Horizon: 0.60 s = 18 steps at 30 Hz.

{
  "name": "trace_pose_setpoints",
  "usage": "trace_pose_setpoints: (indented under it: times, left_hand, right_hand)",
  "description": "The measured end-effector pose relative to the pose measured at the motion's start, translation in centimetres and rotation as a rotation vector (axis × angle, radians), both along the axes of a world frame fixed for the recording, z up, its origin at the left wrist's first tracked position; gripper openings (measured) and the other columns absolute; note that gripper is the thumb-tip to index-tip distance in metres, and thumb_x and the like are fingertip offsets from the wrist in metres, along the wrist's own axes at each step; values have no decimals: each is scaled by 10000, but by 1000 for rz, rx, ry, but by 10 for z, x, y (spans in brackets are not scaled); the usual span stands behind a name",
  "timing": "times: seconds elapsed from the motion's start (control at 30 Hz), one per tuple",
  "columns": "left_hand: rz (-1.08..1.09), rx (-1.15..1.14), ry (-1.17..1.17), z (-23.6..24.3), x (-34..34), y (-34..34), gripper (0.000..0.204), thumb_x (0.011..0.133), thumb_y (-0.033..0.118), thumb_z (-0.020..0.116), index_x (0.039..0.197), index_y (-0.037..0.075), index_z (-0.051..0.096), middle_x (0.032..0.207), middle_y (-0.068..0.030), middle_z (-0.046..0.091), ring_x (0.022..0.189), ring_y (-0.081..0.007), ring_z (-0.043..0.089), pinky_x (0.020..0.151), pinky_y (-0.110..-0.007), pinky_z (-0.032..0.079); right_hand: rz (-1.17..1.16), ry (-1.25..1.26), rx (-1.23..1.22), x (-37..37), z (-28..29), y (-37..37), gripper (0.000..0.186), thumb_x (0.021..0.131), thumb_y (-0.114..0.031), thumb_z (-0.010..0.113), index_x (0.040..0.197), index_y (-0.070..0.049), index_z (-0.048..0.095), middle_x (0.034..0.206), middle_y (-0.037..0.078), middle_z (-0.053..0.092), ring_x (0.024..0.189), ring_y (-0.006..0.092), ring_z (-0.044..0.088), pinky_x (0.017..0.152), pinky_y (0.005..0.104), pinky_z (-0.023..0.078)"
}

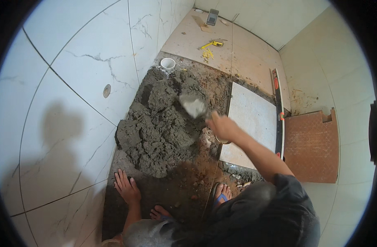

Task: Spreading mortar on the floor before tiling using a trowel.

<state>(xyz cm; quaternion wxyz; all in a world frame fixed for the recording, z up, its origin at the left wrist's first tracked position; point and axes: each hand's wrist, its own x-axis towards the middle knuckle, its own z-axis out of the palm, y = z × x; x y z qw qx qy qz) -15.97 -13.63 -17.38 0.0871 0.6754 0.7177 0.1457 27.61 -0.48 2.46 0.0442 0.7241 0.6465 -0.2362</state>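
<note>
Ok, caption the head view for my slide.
Right hand holding a trowel at heaped grey mortar, left hand spread on the floor.

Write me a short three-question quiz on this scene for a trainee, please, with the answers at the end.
1. What tool is in the person's right hand?
2. True or false: the left hand is pressed into the grey mortar heap.
3. Fill in the blank: a long ____ with red parts runs along the right edge of the white tile.

Key:
1. A trowel, its blade over the mortar heap.
2. False; it rests palm down on the floor, beside the marbled wall.
3. Spirit level.
</note>
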Motion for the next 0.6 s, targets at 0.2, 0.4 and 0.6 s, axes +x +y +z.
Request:
trace_pose_setpoints:
  times: [0.2, 0.4, 0.6]
  left_hand:
    - [-2, -68, 7, 1, 5, 4, 552, 1096, 368, 321, 1497, 9, 443, 1637, -117, 358, 1547, -331, 233, 1230, -561, 161]
    - [26, -102, 42, 1, 1, 1, 537, 1084, 342, 345, 1494, 9, 445, 1646, -101, 343, 1552, -325, 212, 1232, -555, 168]
    - [6, -78, 32, 3, 6, 9, 534, 1069, 336, 371, 1502, 33, 440, 1646, -88, 341, 1548, -304, 232, 1236, -558, 181]
  right_hand:
    - [207, -146, -203, 8, -44, -75, 463, 1051, -471, 455, 1198, -32, 441, 942, 266, 710, 795, 465, 708, 707, 566, 565]
    - [76, -264, 8, 81, -88, -34, 449, 1031, -488, 494, 1133, -51, 479, 875, 234, 723, 813, 464, 711, 672, 550, 570]
    - [17, -187, 7, 105, -81, -15, 454, 1027, -462, 498, 1145, -24, 519, 917, 266, 720, 838, 473, 704, 704, 548, 569]
